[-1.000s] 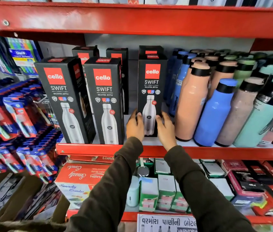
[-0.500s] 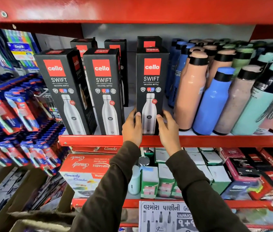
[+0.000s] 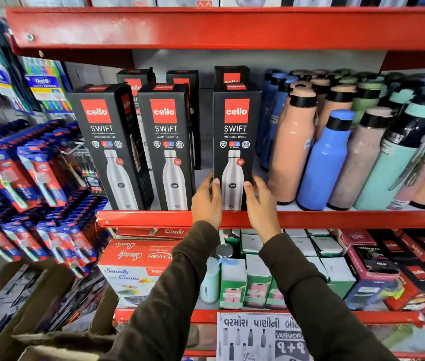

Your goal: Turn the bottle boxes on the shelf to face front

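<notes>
Three black Cello Swift bottle boxes stand in a front row at the red shelf edge (image 3: 143, 218), printed fronts toward me. The left box (image 3: 108, 147) is angled slightly, showing a side panel. The middle box (image 3: 167, 147) faces front. My left hand (image 3: 206, 200) and my right hand (image 3: 261, 203) clasp the lower sides of the right box (image 3: 235, 131), which stands upright at the shelf edge. Three more black boxes (image 3: 231, 75) stand behind the front row, mostly hidden.
Peach, blue, beige and mint bottles (image 3: 323, 162) crowd the shelf right of the boxes, nearly touching the right box. Toothbrush packs (image 3: 24, 175) hang at the left. Another red shelf (image 3: 232, 27) sits above. Small boxes and combo sets (image 3: 138, 259) fill the shelf below.
Both hands have drawn the right box forward from deeper on the shelf to the front edge, level with the other two. The camera view has shifted slightly.
</notes>
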The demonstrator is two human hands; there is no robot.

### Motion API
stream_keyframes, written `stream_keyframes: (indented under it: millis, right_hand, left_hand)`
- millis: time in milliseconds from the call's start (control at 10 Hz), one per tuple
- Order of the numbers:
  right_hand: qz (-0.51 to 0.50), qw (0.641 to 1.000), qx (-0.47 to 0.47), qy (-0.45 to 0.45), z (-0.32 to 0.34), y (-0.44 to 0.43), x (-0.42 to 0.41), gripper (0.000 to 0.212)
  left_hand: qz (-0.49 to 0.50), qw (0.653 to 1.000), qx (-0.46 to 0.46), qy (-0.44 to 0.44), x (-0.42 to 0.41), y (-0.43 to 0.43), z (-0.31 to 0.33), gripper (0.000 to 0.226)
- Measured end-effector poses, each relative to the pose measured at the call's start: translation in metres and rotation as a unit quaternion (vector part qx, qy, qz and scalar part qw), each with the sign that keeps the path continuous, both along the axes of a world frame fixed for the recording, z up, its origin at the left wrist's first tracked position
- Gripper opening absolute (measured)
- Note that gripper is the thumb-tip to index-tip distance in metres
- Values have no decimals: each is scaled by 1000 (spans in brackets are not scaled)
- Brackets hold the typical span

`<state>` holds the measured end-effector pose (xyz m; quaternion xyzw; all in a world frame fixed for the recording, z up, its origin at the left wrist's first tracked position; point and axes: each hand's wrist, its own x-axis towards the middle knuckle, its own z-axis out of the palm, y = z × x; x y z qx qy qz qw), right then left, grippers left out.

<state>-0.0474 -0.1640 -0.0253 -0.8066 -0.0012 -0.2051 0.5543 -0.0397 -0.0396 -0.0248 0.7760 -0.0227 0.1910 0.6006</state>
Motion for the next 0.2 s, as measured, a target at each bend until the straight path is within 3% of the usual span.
stream_keyframes:
  millis: [100,200]
  right_hand:
    - [29,1000,6,1,13,-11,-5,46]
    - [14,991,75,-112,50,-40,-25,48]
  left_hand:
    - [6,1000,-4,-26,-5,1,4,45]
    - [36,991,-4,-132,-20,3,20,43]
